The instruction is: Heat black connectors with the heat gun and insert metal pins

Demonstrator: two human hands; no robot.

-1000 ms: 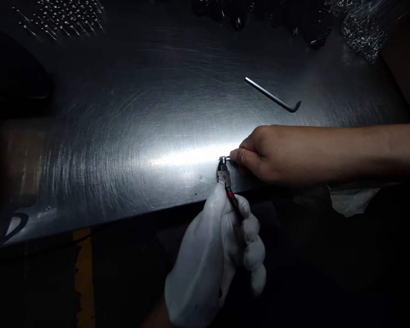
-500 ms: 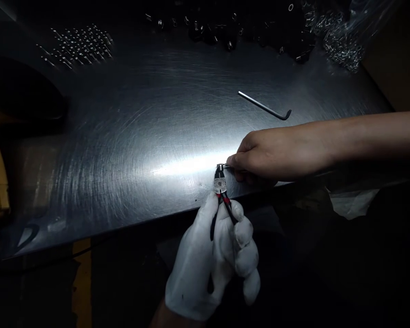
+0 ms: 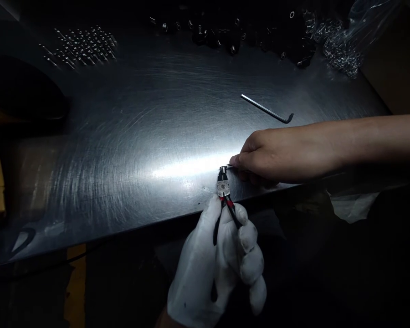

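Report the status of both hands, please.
Left hand gripping pliers, small metal part at their tips. Right hand pinching thin piece. Bent rod apart, beyond right hand.

Scratched metal table [image 3: 140,114], bent rod [image 3: 264,109], clustered pins [image 3: 84,47], heaped metal pieces [image 3: 343,55]

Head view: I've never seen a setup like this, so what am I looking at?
There is no robot here: a camera worn on a person's head looks down at their own hands. The white-gloved left hand holds small pliers with black handles and red bands; a small shiny metal part sits at their tips. The bare right hand pinches something thin beside it, mostly hidden. On the scratched grey metal table lie a bent silver rod, a cluster of small metal pins at upper left, and a pile of tiny shiny pieces at upper right.
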